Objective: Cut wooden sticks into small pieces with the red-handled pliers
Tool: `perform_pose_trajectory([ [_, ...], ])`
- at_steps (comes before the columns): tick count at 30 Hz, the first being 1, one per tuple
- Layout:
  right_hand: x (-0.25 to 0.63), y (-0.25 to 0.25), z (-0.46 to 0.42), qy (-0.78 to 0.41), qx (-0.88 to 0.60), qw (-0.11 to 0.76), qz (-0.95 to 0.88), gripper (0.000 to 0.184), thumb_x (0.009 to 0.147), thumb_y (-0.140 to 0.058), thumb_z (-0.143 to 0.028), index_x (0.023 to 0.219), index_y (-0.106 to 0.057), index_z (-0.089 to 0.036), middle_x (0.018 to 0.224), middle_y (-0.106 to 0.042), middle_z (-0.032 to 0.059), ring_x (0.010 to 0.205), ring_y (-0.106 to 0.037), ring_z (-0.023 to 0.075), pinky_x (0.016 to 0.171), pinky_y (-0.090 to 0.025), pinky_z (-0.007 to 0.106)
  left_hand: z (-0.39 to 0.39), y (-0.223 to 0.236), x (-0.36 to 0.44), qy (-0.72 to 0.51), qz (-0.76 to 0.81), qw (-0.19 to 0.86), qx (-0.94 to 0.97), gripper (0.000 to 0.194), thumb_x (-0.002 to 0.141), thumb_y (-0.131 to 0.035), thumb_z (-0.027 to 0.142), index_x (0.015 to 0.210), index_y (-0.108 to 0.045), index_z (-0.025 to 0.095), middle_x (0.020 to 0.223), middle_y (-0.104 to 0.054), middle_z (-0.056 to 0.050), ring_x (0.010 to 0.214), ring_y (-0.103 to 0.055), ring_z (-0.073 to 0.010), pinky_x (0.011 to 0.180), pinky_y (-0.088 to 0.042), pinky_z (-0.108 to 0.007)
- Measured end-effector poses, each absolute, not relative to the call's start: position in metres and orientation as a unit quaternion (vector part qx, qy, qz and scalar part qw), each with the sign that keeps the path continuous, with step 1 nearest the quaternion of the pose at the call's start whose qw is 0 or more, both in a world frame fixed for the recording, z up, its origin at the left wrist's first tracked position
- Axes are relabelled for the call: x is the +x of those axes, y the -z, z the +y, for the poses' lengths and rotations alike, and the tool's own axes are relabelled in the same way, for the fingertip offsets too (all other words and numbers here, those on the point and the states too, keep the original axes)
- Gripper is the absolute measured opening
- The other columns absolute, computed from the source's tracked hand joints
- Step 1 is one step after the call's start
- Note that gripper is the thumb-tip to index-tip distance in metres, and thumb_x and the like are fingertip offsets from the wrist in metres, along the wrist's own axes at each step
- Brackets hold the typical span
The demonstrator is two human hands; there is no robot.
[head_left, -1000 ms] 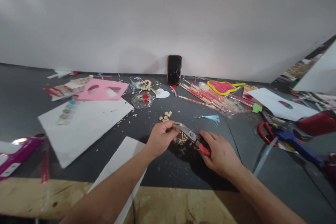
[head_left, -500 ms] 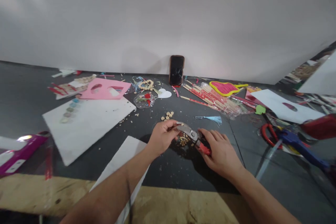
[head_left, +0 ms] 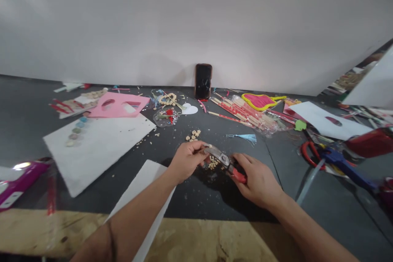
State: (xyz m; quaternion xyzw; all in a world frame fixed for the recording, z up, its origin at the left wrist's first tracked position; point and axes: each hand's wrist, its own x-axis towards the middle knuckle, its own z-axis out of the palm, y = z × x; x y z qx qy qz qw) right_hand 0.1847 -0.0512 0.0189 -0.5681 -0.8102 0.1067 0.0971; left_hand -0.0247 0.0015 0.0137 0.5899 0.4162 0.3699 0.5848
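Note:
My right hand [head_left: 259, 178] is wrapped round the red handles of a pair of pruning shears [head_left: 223, 159], whose metal jaws point left. At the jaw tips, my left hand [head_left: 188, 159] has thumb and finger pinched together over something too small to make out. Beneath the shears lies a little heap of pale cut pieces [head_left: 214, 163], partly hidden by the left hand and the tool. Just beyond the left hand sits a cluster of small pale flower-like pieces [head_left: 193, 135]. A light blue tassel [head_left: 245, 137] rests past the right hand.
A phone [head_left: 203, 81] leans against the white wall. Red-and-wood sticks [head_left: 239, 112] lie in plastic at back right. Blue-handled glue gun [head_left: 346, 170] and red-handled scissors [head_left: 310, 153] are at right. White sheets [head_left: 101, 147], pink card [head_left: 118, 105] and a purple tool [head_left: 23, 182] fill the left.
The whole view has shifted slightly, so things on the table appear a little further left. Both hands keep nearly the same pose at the shears.

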Motion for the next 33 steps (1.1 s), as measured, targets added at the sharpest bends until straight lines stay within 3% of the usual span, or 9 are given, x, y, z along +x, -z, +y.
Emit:
perform_pose_trajectory([
  [4, 0.181, -0.021, -0.053, -0.089, -0.587, 0.083, -0.801, 0.029, 0.074, -0.046, -0.025, 0.103, -0.047, -0.019, 0.092, -0.06, 0.0065, 0.079, -0.056, 0.0199, 0.067, -0.04, 0.029, 0.001, -0.016, -0.023, -0.379, 0.418, 0.583, 0.585, 0.02, 0.077, -0.053, 0.029, 0.073, -0.062, 0.012, 0.057, -0.058, 0.0, 0.048, -0.045, -0.0077, 0.049, -0.035, -0.019],
  [12, 0.179, -0.013, -0.049, -0.081, -0.59, 0.124, -0.794, 0.029, 0.08, -0.046, -0.029, 0.107, -0.047, -0.019, 0.099, -0.059, 0.009, 0.085, -0.055, 0.0207, 0.074, -0.041, 0.031, 0.002, -0.011, -0.021, -0.415, 0.437, 0.551, 0.577, 0.018, 0.074, -0.058, 0.029, 0.08, -0.063, 0.013, 0.066, -0.062, -0.001, 0.057, -0.052, -0.0108, 0.054, -0.04, -0.02],
  [19, 0.182, -0.014, -0.047, -0.066, -0.57, 0.109, -0.811, 0.044, 0.075, -0.047, -0.023, 0.118, -0.043, -0.016, 0.107, -0.055, 0.0115, 0.095, -0.05, 0.0238, 0.082, -0.038, 0.037, 0.001, -0.014, -0.022, -0.401, 0.467, 0.478, 0.626, 0.016, 0.076, -0.053, 0.025, 0.071, -0.064, 0.014, 0.06, -0.061, 0.0, 0.052, -0.049, -0.01, 0.052, -0.038, -0.019],
  [33, 0.189, -0.016, -0.045, -0.085, -0.525, 0.131, -0.837, 0.046, 0.079, -0.048, -0.029, 0.122, -0.043, -0.017, 0.107, -0.055, 0.0121, 0.097, -0.049, 0.0243, 0.084, -0.038, 0.04, 0.002, -0.018, -0.024, -0.351, 0.438, 0.534, 0.632, 0.017, 0.072, -0.052, 0.02, 0.074, -0.067, 0.014, 0.057, -0.059, 0.0, 0.051, -0.049, -0.0095, 0.05, -0.038, -0.018],
])
